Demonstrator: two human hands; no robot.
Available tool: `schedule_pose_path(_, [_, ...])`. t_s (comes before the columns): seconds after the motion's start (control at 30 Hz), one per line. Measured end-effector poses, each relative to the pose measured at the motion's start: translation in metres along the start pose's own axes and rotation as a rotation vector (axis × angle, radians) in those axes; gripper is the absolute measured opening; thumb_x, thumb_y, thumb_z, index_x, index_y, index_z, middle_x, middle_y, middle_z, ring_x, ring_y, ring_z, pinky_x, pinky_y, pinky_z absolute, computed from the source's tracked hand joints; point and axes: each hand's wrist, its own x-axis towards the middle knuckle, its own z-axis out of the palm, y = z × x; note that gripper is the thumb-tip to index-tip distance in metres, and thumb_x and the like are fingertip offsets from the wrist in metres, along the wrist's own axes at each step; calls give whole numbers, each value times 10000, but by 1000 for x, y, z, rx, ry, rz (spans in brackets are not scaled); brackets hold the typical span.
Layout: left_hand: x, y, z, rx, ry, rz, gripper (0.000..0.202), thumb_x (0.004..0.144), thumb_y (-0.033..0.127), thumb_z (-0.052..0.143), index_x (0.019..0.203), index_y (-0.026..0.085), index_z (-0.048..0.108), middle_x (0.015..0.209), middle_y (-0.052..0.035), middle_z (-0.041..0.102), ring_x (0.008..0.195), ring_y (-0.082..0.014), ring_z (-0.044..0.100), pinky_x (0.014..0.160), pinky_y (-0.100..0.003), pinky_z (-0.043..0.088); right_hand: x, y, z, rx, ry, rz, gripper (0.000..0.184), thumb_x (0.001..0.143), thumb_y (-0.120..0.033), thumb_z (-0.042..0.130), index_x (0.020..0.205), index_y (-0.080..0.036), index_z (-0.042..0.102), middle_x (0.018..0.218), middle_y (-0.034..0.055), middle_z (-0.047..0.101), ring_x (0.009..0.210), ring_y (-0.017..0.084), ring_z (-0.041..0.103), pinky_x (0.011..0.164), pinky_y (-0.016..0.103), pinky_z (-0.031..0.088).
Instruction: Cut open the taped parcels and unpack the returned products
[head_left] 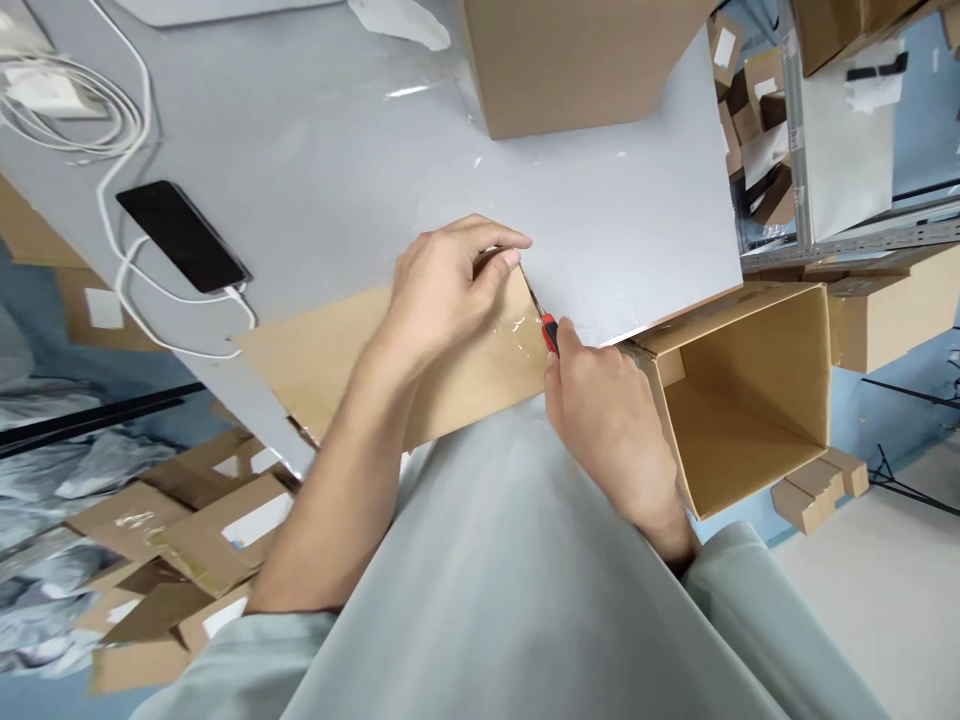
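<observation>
At table edge, our left hand (450, 290) pressed flattened cardboard (420, 365); right hand (607, 420), at four o'clock, gripped red cutter (550, 332), blade at taped edge. Cut barely begun; tape mostly intact.

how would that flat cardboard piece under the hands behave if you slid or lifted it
The flattened cardboard looks thin and probably light, so it would likely slide easily on the smooth grey table. Lifted by one edge it may bend along its taped fold. The left hand pressing down probably stops it shifting.
</observation>
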Motion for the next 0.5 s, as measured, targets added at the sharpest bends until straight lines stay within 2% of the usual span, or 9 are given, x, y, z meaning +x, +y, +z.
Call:
schedule_pose_path(0.1, [-2, 1, 4, 18, 3, -7, 509, 1105, 655, 463, 1428, 407, 768, 1457, -20, 768, 1344, -385, 676, 1173, -616, 531, -10, -3, 2, 33, 47, -17, 337, 1085, -134, 495, 1346, -128, 707, 769, 141, 763, 688, 338, 777, 596, 398, 577])
schedule_pose_path(0.23, [-5, 2, 10, 48, 48, 3, 534, 1114, 694, 395, 1414, 452, 764, 1460, 16, 769, 1385, -375, 666, 1189, -636, 528, -39, 1, 16, 80, 66, -31, 494, 1110, -184, 416, 1565, -140, 606, 631, 83, 686, 533, 302, 689, 479, 377, 515])
schedule_pose_path(0.37, [-8, 0, 12, 85, 41, 23, 547, 1129, 680, 351, 1453, 461, 734, 1488, 36, 757, 1429, -354, 645, 1203, -616, 524, -49, -1, 27, 76, 34, 41, 556, 1101, -173, 498, 1652, -108, 536, 702, 109, 717, 562, 311, 703, 499, 395, 530])
schedule_pose_path(0.5, [-8, -2, 13, 62, 43, 25, 504, 1143, 637, 389, 1425, 434, 754, 1486, 20, 759, 1423, -350, 653, 1182, -596, 521, -51, 5, 35, 14, 66, 43, 595, 1100, -164, 522, 1695, -153, 523, 743, 85, 727, 550, 264, 674, 486, 349, 477])
